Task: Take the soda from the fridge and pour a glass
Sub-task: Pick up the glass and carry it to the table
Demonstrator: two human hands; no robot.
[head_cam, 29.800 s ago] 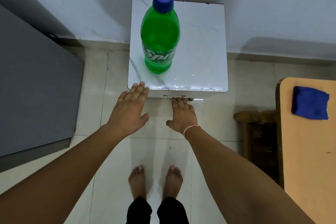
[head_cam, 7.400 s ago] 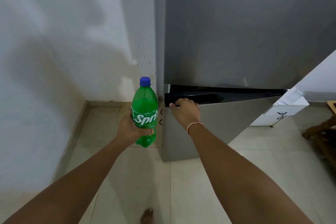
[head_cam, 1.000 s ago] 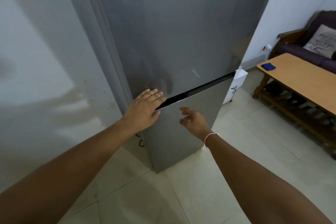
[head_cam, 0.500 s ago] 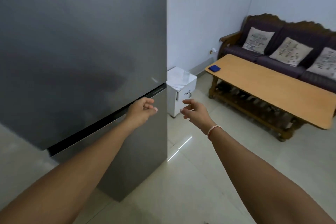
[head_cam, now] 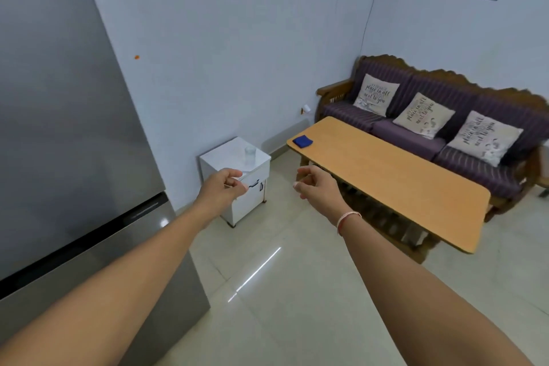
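Left hand (head_cam: pixel 221 189): held out in the air, mid-scene, fingers loosely curled with the thumb near the fingertips, holding nothing; it overlaps the near edge of the cabinet in view, and contact cannot be told.
Right hand (head_cam: pixel 316 186): held out in the air to the right of the left hand, fingers half curled and apart, holding nothing; a thin band sits on the wrist.
Fridge (head_cam: pixel 65 142): grey, fills the left side, both doors closed, with a dark gap between the upper and lower door.
Soda: not in view; with the fridge shut, where it is cannot be told.
Glass (head_cam: pixel 250 156): clear, upright on top of the cabinet, toward its far right corner; whether it holds anything cannot be told.
Cabinet (head_cam: pixel 225 157): small, white, against the far wall, just right of the fridge.
Table (head_cam: pixel 386 175): long wooden top, right of the cabinet.
Cloth (head_cam: pixel 302 141): blue, folded, on the far left end of the table.
Sofa (head_cam: pixel 475 104): dark, wood-framed, far right behind the table, with three pale cushions.
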